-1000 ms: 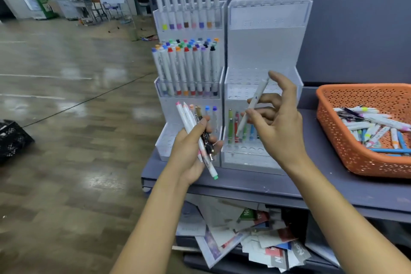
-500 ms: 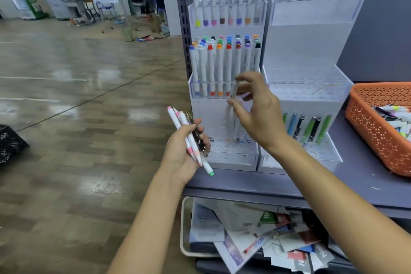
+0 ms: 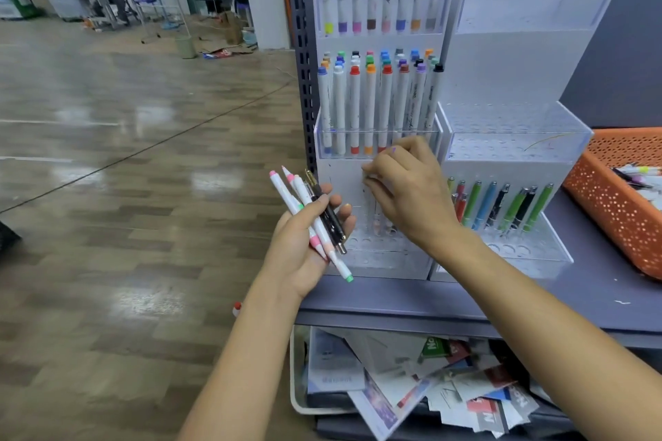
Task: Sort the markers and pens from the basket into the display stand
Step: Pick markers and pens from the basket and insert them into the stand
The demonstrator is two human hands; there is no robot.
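Your left hand (image 3: 301,247) grips a bundle of markers and pens (image 3: 318,215) (white ones with pink and green ends beside a black pen). Your thumb lies across them, and their tips fan up past your fingers, just left of the display stand (image 3: 379,258). Your right hand (image 3: 412,190) is curled in front of the stand's lower tier of holes; whether its fingers pinch a marker cannot be told. More markers lie in the orange basket (image 3: 609,204) at far right.

White letters "No" on a green leaflet (image 3: 434,347), print on marker barrels (image 3: 412,100) too blurred to read
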